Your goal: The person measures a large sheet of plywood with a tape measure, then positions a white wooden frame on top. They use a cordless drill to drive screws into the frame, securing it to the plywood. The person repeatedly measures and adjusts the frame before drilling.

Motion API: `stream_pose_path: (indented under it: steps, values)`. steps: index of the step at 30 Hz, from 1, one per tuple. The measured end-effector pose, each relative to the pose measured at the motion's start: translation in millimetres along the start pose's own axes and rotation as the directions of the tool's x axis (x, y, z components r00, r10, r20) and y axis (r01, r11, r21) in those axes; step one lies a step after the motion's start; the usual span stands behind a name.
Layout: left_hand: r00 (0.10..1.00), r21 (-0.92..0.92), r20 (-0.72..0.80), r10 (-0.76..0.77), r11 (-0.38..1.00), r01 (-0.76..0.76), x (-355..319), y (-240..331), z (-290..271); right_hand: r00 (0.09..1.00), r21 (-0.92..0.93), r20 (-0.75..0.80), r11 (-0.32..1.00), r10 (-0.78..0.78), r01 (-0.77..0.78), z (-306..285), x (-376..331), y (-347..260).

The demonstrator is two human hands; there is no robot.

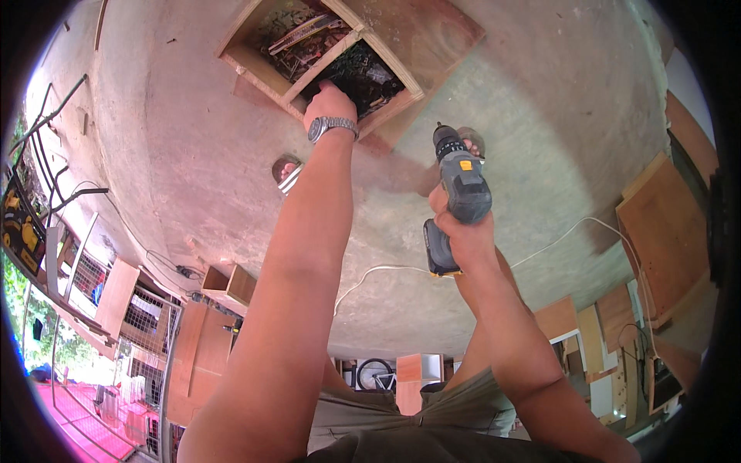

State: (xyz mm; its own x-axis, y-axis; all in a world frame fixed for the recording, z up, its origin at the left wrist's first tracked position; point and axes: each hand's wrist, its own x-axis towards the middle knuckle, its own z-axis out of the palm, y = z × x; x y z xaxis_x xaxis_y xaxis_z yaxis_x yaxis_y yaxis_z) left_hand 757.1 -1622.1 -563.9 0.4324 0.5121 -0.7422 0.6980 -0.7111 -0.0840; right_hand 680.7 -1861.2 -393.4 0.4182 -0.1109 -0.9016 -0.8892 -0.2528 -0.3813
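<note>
I'm counting one drill (pixel 467 193), one wooden box (pixel 391 113), two compartments (pixel 370 73) showing. My right hand (pixel 463 234) is gripping the drill, fingers wrapped; my left hand (pixel 330 108), arm straight, is dipping into the right compartment, fingers hidden, grip unclear. The box is sitting ahead on concrete floor (pixel 540 139), wood panels (pixel 664 231) standing right.

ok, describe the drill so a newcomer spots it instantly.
Start at the divided wooden box, top of view. Below right of it, the right hand grips the drill, chuck pointing up the picture. Unlike the box, it's grey and black with a yellow patch.
</note>
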Motion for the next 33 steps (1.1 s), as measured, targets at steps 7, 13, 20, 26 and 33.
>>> stream_pose_path:
  steps: [7,13,20,26,33]
  values:
    - [0.996,0.007,-0.022,0.082,0.997,-0.081,13.0,-1.2,-0.3,1.0,-0.027,0.019,1.0,0.015,-0.015,2.3,0.1,-1.0]
    - [0.986,-0.383,-0.157,-0.058,0.924,-0.007,6.3,-10.2,2.9,0.998,-0.03,0.034,0.998,-0.049,0.05,4.5,2.0,6.4]
    - [0.913,-0.923,0.372,0.165,0.168,0.345,-59.6,-75.6,-65.8,0.944,-0.058,0.239,0.967,-0.229,0.249,-3.0,-41.3,-14.5]
    - [0.792,-0.623,0.135,0.596,-0.57,0.535,-209.6,-196.0,-204.6,0.73,-0.365,0.616,0.715,-0.295,0.597,3.4,-209.9,-126.4]
    - [0.849,-0.542,-0.152,0.507,-0.761,0.357,-388.9,-334.5,-335.0,0.383,-0.26,0.882,0.393,-0.274,0.882,84.5,-417.9,-220.3]
